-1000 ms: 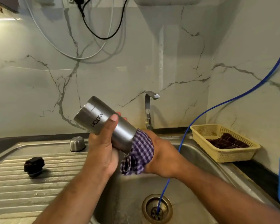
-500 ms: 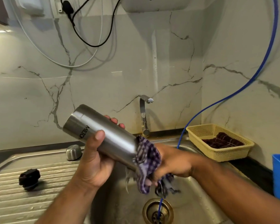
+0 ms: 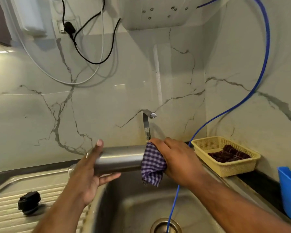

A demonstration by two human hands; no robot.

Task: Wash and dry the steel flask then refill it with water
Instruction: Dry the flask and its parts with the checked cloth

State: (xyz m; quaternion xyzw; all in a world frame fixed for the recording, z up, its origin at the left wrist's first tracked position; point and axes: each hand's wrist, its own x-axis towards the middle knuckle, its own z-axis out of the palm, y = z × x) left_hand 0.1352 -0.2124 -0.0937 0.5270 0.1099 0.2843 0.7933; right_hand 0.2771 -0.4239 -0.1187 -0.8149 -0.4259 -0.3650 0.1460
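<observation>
"Holding the flask (image 3: 119,160) where, exactly?"

"I am holding it in the air, lying almost level, above the left edge of the sink (image 3: 133,207) and just in front of the tap (image 3: 147,121). My left hand (image 3: 86,175) is gripping its left end, with the thumb reaching over the top and the fingers curling underneath."

"And the right hand?"

"My right hand (image 3: 176,160) is clamping a purple checked cloth (image 3: 152,165) around the flask's right end. The cloth is covering that end completely, and a loose corner is hanging down toward the basin. I cannot tell whether any of it is reaching inside the flask."

"What else is showing?"

"A black cap (image 3: 29,200) is sitting on the ribbed draining board (image 3: 7,216), well apart from the flask, to the left. A blue hose (image 3: 265,56) is running down the right wall, passing behind my right wrist and ending in the drain (image 3: 160,226). A yellow basket (image 3: 233,169) is standing on the counter to the right of the sink with a dark cloth (image 3: 228,154) lying in it. A blue tub (image 3: 289,190) is poking in at the right edge, and a black cable (image 3: 94,47) is looping on the wall above."
</observation>
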